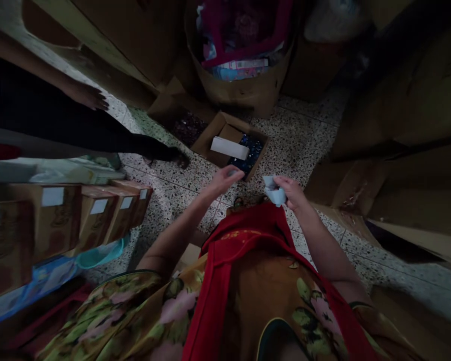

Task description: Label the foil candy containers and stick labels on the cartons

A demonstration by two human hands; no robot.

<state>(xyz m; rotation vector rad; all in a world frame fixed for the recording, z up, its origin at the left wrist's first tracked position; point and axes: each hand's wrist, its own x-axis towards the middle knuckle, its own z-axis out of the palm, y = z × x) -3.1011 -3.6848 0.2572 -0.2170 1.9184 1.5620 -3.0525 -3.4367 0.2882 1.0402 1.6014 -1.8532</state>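
Note:
My right hand (292,192) grips a small light-blue folded piece (276,194), perhaps paper or thin plastic, just above my red apron. My left hand (225,179) is beside the near corner of an open cardboard box (222,122). Its thumb and fingers curl together; whether anything small is between them is too blurred to tell. Inside that box are a long white carton (229,148) and shiny dark-blue pieces (252,150). A second open box (161,108) next to it holds dark purplish pieces (189,127).
Behind the boxes stands a large carton (240,95) with a pink plastic frame (244,57) and packets. At left are another person's hand (88,95) and foot (180,158), brown boxes (97,213) and a turquoise basin (101,254). Big cartons (406,180) line the right.

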